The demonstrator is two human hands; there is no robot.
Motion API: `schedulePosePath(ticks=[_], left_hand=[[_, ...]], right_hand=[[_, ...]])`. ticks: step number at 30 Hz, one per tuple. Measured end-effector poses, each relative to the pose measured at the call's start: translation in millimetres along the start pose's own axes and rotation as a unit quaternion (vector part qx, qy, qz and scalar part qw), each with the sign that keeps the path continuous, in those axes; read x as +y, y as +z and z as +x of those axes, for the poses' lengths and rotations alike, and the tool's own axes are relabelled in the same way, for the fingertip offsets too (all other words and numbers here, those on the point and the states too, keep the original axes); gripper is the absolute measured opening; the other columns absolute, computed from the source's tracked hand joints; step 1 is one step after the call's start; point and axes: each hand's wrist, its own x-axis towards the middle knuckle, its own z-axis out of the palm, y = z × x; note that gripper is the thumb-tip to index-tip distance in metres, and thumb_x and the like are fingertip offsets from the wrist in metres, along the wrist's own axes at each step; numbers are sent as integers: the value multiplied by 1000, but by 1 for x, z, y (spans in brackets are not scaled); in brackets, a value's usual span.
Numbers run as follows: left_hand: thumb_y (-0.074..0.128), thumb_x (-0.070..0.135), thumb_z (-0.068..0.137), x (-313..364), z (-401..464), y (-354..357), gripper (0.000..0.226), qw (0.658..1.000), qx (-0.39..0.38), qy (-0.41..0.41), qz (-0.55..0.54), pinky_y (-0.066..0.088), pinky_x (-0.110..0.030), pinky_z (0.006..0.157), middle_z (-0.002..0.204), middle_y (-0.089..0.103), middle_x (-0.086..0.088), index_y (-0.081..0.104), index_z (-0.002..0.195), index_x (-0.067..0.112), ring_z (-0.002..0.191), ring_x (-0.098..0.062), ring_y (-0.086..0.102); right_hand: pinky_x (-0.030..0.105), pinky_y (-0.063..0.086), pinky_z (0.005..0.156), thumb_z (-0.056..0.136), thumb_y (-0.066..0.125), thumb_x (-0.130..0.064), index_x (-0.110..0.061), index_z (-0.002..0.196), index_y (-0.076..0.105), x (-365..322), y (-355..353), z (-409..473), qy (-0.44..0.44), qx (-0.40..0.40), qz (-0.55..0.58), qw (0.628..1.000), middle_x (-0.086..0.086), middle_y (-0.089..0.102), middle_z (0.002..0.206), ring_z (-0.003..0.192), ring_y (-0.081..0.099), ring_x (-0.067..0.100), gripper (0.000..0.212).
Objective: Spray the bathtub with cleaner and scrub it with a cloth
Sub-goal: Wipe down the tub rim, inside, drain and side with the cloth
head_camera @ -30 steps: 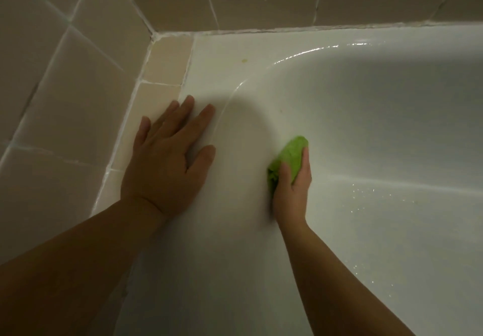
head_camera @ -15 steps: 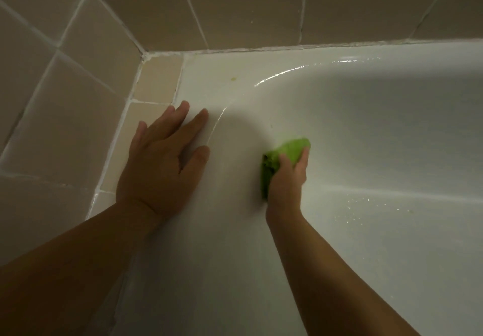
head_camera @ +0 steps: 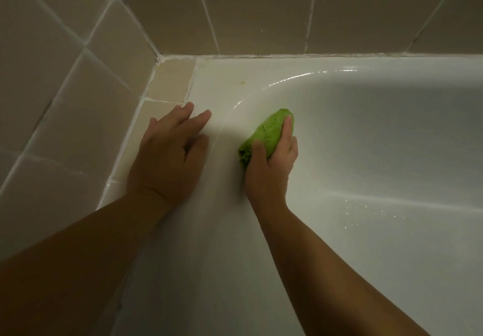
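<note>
Green cloth (head_camera: 269,131) bunched against curved inner wall of white bathtub (head_camera: 379,131), gripped by right hand (head_camera: 271,168), fingers (head_camera: 287,129) curled over it; left hand (head_camera: 167,158) flat on rim, fingers spread, beside beige wall tiles (head_camera: 65,95)

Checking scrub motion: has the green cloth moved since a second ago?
Yes. Judged against the tub rim, the green cloth in the right hand has slid up the inner wall toward the curved corner. The left hand stays flat on the rim.
</note>
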Motion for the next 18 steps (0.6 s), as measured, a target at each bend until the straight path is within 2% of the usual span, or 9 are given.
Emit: schedulePosePath(ticks=[2, 5, 8, 12, 13, 15, 18], left_hand=[[43, 38, 97, -1, -1, 0, 52, 1000, -5, 0, 14, 14, -50, 127, 158, 46, -5, 57, 146, 28, 150, -24, 35], [41, 39, 96, 0, -6, 0, 55, 999, -14, -4, 36, 16, -50, 127, 160, 44, -3, 54, 149, 29, 150, -24, 34], [42, 34, 96, 3, -17, -1, 55, 1000, -9, -13, 13, 11, -43, 127, 160, 42, 0, 53, 149, 28, 151, -19, 32], [43, 30, 95, 4, -30, -3, 52, 999, 11, -31, -27, 10, -32, 128, 158, 45, 4, 58, 145, 25, 149, -11, 33], [44, 29, 95, 3, -31, -3, 50, 998, 25, -43, -40, 13, -31, 128, 155, 48, 3, 62, 142, 24, 148, -11, 36], [48, 27, 94, 2, -31, -5, 45, 994, 57, -69, -68, 22, -38, 127, 149, 56, -1, 68, 134, 20, 144, -14, 44], [54, 24, 94, -2, -39, -6, 38, 991, 79, -73, -79, 29, -43, 124, 142, 62, -5, 73, 126, 16, 139, -18, 51]], right_hand=[[47, 28, 120, 92, 43, -41, -64, 151, 12, -7, 2, -6, -30, -28, -19, 999, -8, 3, 169, 153, 16, 24, 71], [38, 24, 119, 94, 47, -41, -62, 152, 17, -1, -8, -10, -74, -74, -39, 994, -17, 1, 168, 153, 13, 15, 68], [43, 22, 122, 100, 51, -36, -56, 156, 15, -2, -15, -1, -65, -77, -70, 992, -18, 2, 168, 152, 12, 13, 69], [52, 26, 122, 101, 49, -32, -47, 158, 20, -21, -6, 5, -122, -58, -113, 984, -20, 4, 167, 150, 15, 22, 67], [54, 27, 122, 100, 49, -30, -47, 158, 21, -23, -3, 0, -123, -64, -111, 984, -20, 6, 167, 150, 15, 24, 66], [51, 26, 123, 99, 49, -27, -43, 158, 26, -18, 0, -23, -123, -85, -98, 984, -12, 10, 169, 151, 17, 24, 65], [36, 19, 124, 98, 50, -32, -38, 158, 28, 7, -14, -68, -150, -111, -99, 977, 1, 21, 168, 153, 20, 21, 65]])
